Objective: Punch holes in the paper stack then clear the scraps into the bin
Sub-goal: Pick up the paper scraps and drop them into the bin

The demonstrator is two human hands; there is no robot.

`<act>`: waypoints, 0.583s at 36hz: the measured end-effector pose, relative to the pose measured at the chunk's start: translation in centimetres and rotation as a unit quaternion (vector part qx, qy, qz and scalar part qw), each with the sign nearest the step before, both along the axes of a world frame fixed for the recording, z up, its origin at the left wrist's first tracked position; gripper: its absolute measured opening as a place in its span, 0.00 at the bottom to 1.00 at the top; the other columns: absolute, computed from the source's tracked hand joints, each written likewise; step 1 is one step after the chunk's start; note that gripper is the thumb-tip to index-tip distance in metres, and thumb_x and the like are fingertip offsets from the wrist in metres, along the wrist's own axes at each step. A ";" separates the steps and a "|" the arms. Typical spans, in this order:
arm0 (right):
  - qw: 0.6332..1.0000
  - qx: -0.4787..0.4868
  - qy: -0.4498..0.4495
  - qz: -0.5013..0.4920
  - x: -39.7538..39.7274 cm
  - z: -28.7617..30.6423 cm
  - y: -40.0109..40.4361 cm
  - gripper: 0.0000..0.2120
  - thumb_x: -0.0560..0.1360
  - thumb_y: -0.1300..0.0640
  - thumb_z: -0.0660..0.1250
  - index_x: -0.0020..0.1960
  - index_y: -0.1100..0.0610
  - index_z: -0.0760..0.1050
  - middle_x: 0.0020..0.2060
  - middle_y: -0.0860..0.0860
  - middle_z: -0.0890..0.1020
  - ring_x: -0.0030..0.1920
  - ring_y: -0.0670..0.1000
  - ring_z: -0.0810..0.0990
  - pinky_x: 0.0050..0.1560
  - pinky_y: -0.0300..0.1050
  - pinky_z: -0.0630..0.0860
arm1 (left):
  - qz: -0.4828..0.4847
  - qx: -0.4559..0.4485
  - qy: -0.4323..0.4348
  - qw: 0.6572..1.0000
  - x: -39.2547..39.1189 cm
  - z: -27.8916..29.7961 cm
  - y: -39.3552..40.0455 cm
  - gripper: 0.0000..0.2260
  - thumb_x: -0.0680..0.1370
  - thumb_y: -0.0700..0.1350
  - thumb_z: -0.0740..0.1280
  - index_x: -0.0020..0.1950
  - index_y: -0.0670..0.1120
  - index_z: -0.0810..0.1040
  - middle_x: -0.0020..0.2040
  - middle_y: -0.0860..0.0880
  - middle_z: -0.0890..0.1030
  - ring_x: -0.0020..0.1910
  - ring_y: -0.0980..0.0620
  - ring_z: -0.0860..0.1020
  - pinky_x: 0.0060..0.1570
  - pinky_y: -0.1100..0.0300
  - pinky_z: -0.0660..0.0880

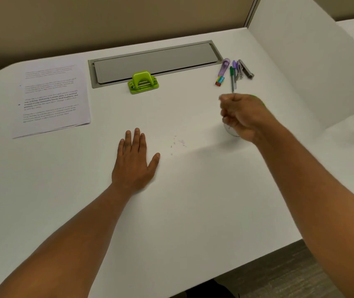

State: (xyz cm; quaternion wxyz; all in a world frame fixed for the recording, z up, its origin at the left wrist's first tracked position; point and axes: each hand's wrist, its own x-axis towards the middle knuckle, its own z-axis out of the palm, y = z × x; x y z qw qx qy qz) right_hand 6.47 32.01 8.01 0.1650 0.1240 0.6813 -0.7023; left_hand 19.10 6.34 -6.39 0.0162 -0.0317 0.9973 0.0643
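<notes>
The printed paper stack (51,100) lies flat at the far left of the white desk. A green hole punch (143,82) stands at the back centre, against the grey cable tray. Small paper scraps (179,143) are scattered mid-desk. My left hand (135,160) lies flat on the desk, fingers spread, just left of the scraps. My right hand (239,114) is blurred and curled into a fist, hovering over a small clear round container (230,131) that it mostly hides. A sliver of green (261,102) shows behind the fist. What the fist holds is hidden.
A grey cable tray lid (154,61) is set into the desk's back. Pens (232,77), an eraser (220,80), a purple case (225,66) and a stapler (246,68) lie at the back right. A white divider panel (305,67) stands on the right. The desk's front edge (257,258) runs lower right.
</notes>
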 end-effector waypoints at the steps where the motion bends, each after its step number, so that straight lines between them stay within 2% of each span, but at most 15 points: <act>1: 1.000 0.023 0.014 -0.010 -0.4 0.5 1.0 0.07 0.78 0.63 0.67 0.42 0.57 0.79 0.30 0.49 0.76 0.30 0.45 0.73 0.30 0.36 0.72 | 0.000 0.000 0.000 1.000 0.0 0.0 0.0 0.35 0.82 0.63 0.43 0.81 0.41 0.48 0.82 0.44 0.44 0.80 0.45 0.41 0.78 0.48 0.44; 5: 0.976 0.196 0.080 -0.046 -2.3 1.0 4.4 0.09 0.77 0.59 0.68 0.39 0.53 0.79 0.32 0.49 0.75 0.33 0.46 0.71 0.38 0.40 0.70 | 0.000 0.005 0.003 1.000 0.0 -0.1 0.0 0.35 0.81 0.64 0.43 0.81 0.41 0.48 0.82 0.44 0.45 0.80 0.45 0.41 0.78 0.47 0.44; 9: 0.912 0.378 0.156 -0.033 -3.1 0.3 6.3 0.05 0.76 0.56 0.68 0.41 0.53 0.80 0.41 0.50 0.81 0.43 0.49 0.77 0.38 0.39 0.72 | 0.001 0.005 0.006 1.000 0.0 -0.1 0.1 0.35 0.81 0.63 0.43 0.81 0.41 0.50 0.82 0.44 0.47 0.80 0.44 0.43 0.78 0.47 0.45; 11: 0.872 0.450 0.190 0.001 -3.0 -0.2 6.8 0.04 0.74 0.58 0.69 0.44 0.56 0.82 0.44 0.52 0.83 0.45 0.51 0.79 0.40 0.42 0.76 | 0.001 -0.001 0.008 1.000 0.0 -0.1 0.1 0.36 0.81 0.64 0.43 0.81 0.40 0.51 0.82 0.44 0.47 0.80 0.44 0.44 0.78 0.47 0.46; 14: 0.835 0.501 0.225 0.023 -2.9 -0.5 7.1 0.06 0.73 0.62 0.67 0.46 0.59 0.83 0.46 0.54 0.85 0.48 0.54 0.82 0.50 0.49 0.79 | 0.002 -0.004 0.007 1.000 -0.1 0.0 0.2 0.36 0.81 0.64 0.43 0.81 0.40 0.51 0.82 0.44 0.47 0.80 0.44 0.44 0.78 0.47 0.46; 17: 0.821 0.518 0.242 0.013 -2.9 -0.5 7.3 0.07 0.73 0.63 0.66 0.47 0.59 0.83 0.46 0.54 0.85 0.49 0.54 0.81 0.48 0.43 0.76 | 0.002 0.001 0.006 1.000 -0.1 0.0 0.2 0.36 0.81 0.64 0.43 0.81 0.41 0.50 0.82 0.44 0.46 0.80 0.45 0.42 0.78 0.47 0.45; 21: 0.799 0.547 0.243 0.054 -2.7 -0.6 7.4 0.11 0.75 0.62 0.64 0.54 0.59 0.83 0.50 0.56 0.85 0.52 0.56 0.81 0.51 0.43 0.74 | 0.002 0.003 0.004 1.000 -0.1 -0.2 0.1 0.36 0.81 0.65 0.42 0.81 0.41 0.49 0.82 0.45 0.45 0.80 0.45 0.41 0.78 0.47 0.44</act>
